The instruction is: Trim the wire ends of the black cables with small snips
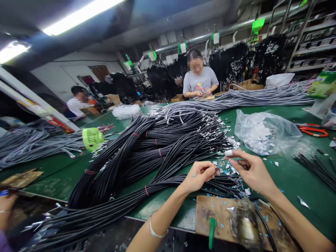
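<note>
My left hand is closed in a pinch on a black cable, whose dark reddish wire end shows at the fingertips. My right hand is just to the right of it, with a white wrap on one fingertip. Its fingers are bent and partly apart, and I see nothing held in them. Below both hands lies a bundle of black cables tied with a red band. Blue and white scraps are scattered between the hands. A wooden board with a soldering-stained metal lump and a green lever lies nearest me.
More tied black cables cover the green table. A clear plastic bag, red-handled scissors and loose black cables lie right. A green fan stands left. Grey cables stretch before a seated co-worker.
</note>
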